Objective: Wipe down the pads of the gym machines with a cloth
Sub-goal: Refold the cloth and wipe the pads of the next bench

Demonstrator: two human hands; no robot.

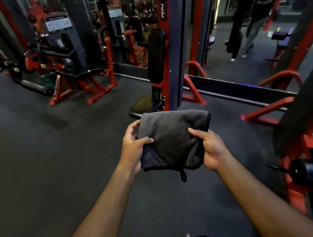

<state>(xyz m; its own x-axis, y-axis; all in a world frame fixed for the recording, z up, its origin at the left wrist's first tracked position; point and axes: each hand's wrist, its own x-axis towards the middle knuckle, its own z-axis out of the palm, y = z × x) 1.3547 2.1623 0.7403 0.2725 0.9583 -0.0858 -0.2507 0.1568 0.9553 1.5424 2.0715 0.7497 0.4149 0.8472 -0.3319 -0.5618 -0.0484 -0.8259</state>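
- The machine on the far left [63, 69] stands on a red frame with black pads; a white and blue chart is fixed to its upright, but the print is too small and blurred to read.
- The left hand [133, 149] grips the left edge of the cloth [172, 139], thumb on top and fingers curled underneath, likely to keep the fold flat.
- The dark grey cloth is folded into a rough square and held up in the air between both hands, above the floor [44, 163] and touching no pad. Its black-trimmed edge and a small hanging loop [183, 175] point toward the person. Folding probably gives a thick, clean face for wiping.
- Just beyond the cloth stands a seat [143, 104] with an upright black back pad [155, 57], apparently the nearest pad to wipe; none is being wiped at this moment.
- The red post beside that pad carries white lettering, partly cut off, reading something like "RN F".
- The right hand [211, 147] pinches the cloth's right edge, thumb over the top and fingers beneath.
- A red and black machine [302, 154] sits close on the right.
- Another person [256, 18] stands in the background.
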